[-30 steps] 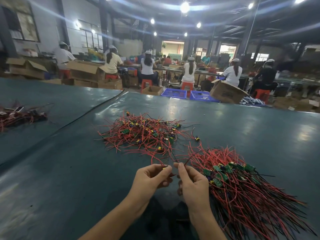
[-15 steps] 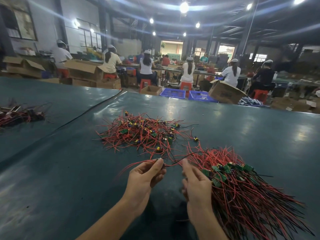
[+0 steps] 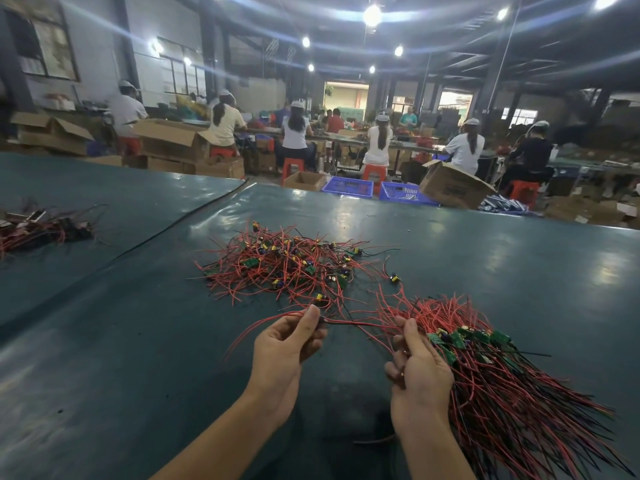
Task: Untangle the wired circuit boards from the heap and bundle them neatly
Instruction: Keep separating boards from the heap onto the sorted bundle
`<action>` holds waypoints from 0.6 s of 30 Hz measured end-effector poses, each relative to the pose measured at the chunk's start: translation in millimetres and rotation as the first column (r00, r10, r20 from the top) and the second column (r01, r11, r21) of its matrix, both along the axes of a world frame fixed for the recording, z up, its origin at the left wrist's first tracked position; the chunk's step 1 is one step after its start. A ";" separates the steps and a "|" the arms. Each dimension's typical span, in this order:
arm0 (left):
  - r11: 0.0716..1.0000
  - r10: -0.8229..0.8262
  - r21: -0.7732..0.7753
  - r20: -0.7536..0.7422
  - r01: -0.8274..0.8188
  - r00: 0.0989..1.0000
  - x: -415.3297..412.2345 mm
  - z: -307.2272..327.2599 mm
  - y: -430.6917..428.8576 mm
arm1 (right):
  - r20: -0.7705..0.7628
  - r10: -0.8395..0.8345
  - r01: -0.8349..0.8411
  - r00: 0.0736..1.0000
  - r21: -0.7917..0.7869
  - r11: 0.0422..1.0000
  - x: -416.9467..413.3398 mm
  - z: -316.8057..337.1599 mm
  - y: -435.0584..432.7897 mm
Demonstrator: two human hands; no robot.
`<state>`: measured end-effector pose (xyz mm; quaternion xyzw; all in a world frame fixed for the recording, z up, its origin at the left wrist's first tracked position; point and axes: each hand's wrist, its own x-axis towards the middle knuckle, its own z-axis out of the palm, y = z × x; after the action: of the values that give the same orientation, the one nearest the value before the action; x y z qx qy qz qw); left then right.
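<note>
Wire-sorting update: left hand [image 3: 284,351] pinches a red wire [image 3: 360,323] between thumb and fingertips. Right hand [image 3: 420,372] has its fingers curled round the same lead further along, so it runs fairly straight between the two grips. My guess is that's the point: stretch it out so it slips clear of the others and goes in parallel. The loose tail droops away left of the left pinch. Can't tell if a board hangs on this one, since the right hand hides that end.

The heap [image 3: 284,268] sits just beyond both grips, a tangle of red leads and little green boards. The bundle [image 3: 502,386] lies right against the right hand's outer side, boards lined up near the fingers and wires fanned away. It's probably kept there so each freed piece drops in without reaching.

Containers: two blue crates [image 3: 348,187] sit past the far edge of the table [image 3: 138,341], well beyond the heap. Something's in them, too small to name. The cardboard box [image 3: 453,190] beside them is open, contents hidden.
</note>
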<state>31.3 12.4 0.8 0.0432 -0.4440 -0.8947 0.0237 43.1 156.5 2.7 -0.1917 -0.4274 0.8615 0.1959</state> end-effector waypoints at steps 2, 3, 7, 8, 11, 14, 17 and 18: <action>1.000 0.022 -0.001 -0.007 -0.022 1.000 -0.8 -0.7 -1.9 | -0.033 -0.001 0.003 0.999 0.041 0.999 2.3 0.9 2.4; 1.000 0.029 0.009 -0.002 -0.029 1.000 -1.5 -0.9 -3.0 | -0.058 0.022 -0.018 0.998 0.073 0.997 4.0 2.4 1.9; 0.994 -0.009 0.112 0.001 0.009 1.000 -4.7 2.7 -9.9 | -0.175 0.147 -0.138 0.974 0.065 0.988 10.1 7.6 -2.6; 0.991 -0.029 0.130 0.005 0.028 1.000 -5.1 4.8 -11.7 | -0.190 0.168 -0.161 0.967 0.049 0.986 10.9 7.8 -2.6; 0.982 -0.133 0.145 0.064 0.122 0.989 -4.5 10.4 -14.7 | -0.167 0.213 -0.205 0.963 0.067 0.977 11.4 4.9 -2.3; 0.937 -0.346 0.081 0.063 0.341 0.936 0.2 9.9 -11.0 | -0.069 0.286 -0.267 0.956 0.206 0.941 11.4 0.8 -8.2; 0.864 -0.491 -0.103 0.048 0.493 0.870 6.7 2.8 -3.7 | 0.014 0.409 -0.389 0.912 0.339 0.857 14.7 -1.1 -20.4; 0.839 -0.520 -0.164 0.043 0.520 0.853 8.3 0.1 -1.9 | 0.023 0.436 -0.413 0.900 0.371 0.832 16.1 -1.6 -23.9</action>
<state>39.6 10.5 0.9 -0.0822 -0.5135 -0.8265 -0.2155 59.3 132.6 1.1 -0.0252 -0.6062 0.7937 0.0452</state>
